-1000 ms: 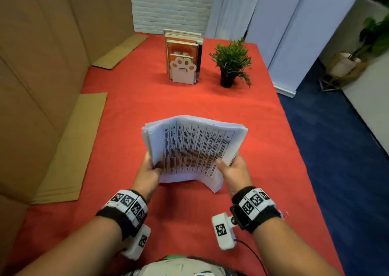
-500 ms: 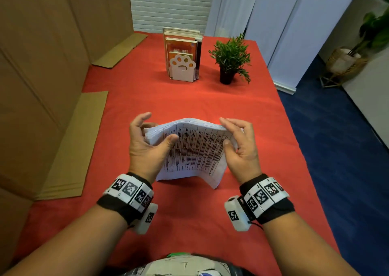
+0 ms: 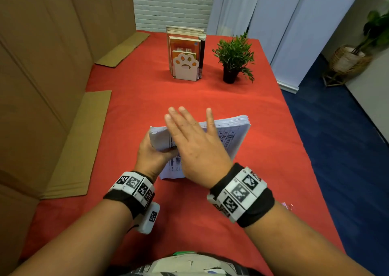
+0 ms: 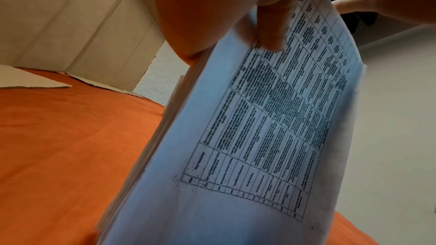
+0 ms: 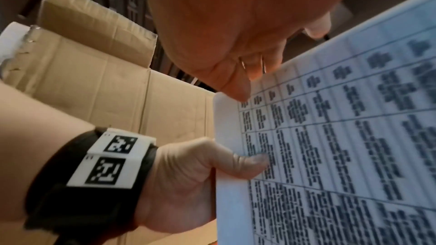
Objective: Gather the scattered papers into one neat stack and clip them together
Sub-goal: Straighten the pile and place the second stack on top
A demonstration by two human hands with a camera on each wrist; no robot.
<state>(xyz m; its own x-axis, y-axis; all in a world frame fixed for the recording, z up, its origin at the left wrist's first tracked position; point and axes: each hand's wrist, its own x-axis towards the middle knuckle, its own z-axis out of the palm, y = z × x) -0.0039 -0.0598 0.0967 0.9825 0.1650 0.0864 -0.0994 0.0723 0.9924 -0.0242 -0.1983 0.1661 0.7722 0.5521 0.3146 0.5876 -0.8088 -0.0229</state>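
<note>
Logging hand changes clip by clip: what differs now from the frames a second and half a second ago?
The right hand let go of the paper stack and now lies flat, fingers straight, across its printed face. The left hand still grips the left edge, stack upright on the red table. Books and plant unmoved.

Left thumb (image 4: 271, 31) on upright paper stack (image 4: 235, 156), orange tablecloth (image 4: 70, 146) beneath
</note>
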